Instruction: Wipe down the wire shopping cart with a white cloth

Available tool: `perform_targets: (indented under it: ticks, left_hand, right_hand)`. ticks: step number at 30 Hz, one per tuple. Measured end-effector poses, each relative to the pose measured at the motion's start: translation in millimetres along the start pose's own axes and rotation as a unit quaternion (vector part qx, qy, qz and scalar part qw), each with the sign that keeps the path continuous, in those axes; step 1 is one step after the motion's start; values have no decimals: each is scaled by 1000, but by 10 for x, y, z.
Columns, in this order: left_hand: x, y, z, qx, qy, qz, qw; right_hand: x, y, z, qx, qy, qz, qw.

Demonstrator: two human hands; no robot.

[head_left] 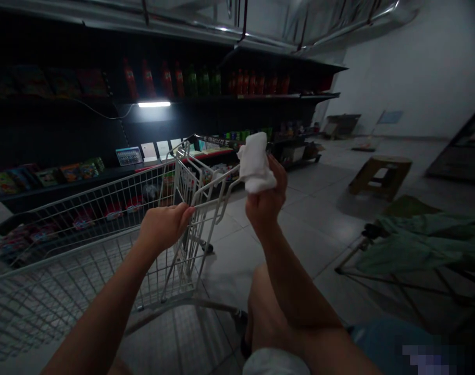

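Observation:
A wire shopping cart [92, 265] stands in front of me, reaching from the left edge to the middle of the view. My left hand [163, 224] is closed around the top rim of its side, near the handle end. My right hand [269, 192] grips a folded white cloth [255, 162] and holds it up beside the cart's handle [222, 140]. The cloth covers the handle's near end, so I cannot tell whether it touches the bar.
Dark shelves behind the cart carry red bottles [167, 80], green bottles [204, 80] and boxed goods. A lit tube lamp [154, 104] hangs under one shelf. To the right are a brown stool [380, 177] and a green folding chair [417, 239] on the tiled floor.

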State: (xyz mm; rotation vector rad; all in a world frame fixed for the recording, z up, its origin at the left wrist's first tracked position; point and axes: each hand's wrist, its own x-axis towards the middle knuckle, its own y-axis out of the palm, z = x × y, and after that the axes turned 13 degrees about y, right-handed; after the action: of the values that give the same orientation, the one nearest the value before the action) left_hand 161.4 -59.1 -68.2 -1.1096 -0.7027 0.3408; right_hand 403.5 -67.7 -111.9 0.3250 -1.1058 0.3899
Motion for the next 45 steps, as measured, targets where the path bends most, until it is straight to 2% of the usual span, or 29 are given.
perform_targets:
  ticks: [2, 4, 8, 11, 13, 15, 16, 18, 20, 22, 23, 25, 27, 31, 34, 37, 39, 41, 43, 45]
  left_hand:
    - [43, 41, 1, 39, -4, 4, 999]
    - [62, 75, 9, 52, -5, -3, 999]
    - [81, 107, 28, 58, -5, -5, 998]
    - [92, 108, 45, 48, -10, -3, 999]
    - [98, 106, 60, 39, -14, -2, 999]
    - [104, 110, 76, 38, -24, 3, 999]
    - [107, 116, 84, 39, -28, 5, 999]
    - [111, 138, 102, 39, -33, 11, 999]
    - [114, 169, 119, 39, -35, 10, 999]
    - [115, 200, 137, 40, -35, 5, 999]
    - [116, 214, 147, 41, -35, 1, 999]
    - [120, 238, 169, 41, -33, -5, 999]
    - [128, 257, 192, 40, -32, -7, 999]
    - [160, 283, 235, 37, -41, -16, 998]
    - [187, 292, 266, 29, -48, -19, 998]
    - [204, 309, 304, 23, -44, -17, 999]
    - [209, 329, 328, 24, -42, -22, 999]
    - [207, 352, 348, 26, -46, -31, 998]
    - [198, 371, 363, 23, -49, -36, 998]
    - [182, 378, 373, 16, -46, -36, 998]
  right_hand:
    - [131, 96, -19, -29, 10, 8, 1000]
    - [-4, 261, -9, -22, -7, 14, 1000]
    - [-766, 544, -26, 29, -77, 48, 995]
    - [-1268, 554, -110, 66, -119, 148, 980]
    - [-1408, 467, -155, 85, -148, 233, 958]
    - [-1373, 350, -161, 107, -176, 256, 944]
    - [-1303, 297, -151, 111, -177, 236, 949]
    - [-1110, 238, -125, 90, -131, 162, 974]
    - [-955, 268, -132, 50, -67, 111, 990]
    - [-968, 385, -203, 31, -51, 114, 992]
    - [-1063, 461, -261, 35, -60, 128, 989]
    - [-1426, 604, -397, 57, -87, 164, 981]
    - [-1942, 699, -529, 78, -98, 217, 968]
    - [-2944, 735, -676, 96, -78, 326, 937]
    - [-3357, 734, -638, 130, -111, 362, 916]
    - [-3406, 805, -463, 145, -101, 362, 915]
    - [-3282, 913, -307, 140, -67, 358, 921]
    - [-3121, 1050, -178, 132, -45, 379, 915]
    - [-3020, 1164, -112, 128, -38, 445, 886]
    - [-3036, 1193, -113, 127, -35, 514, 848]
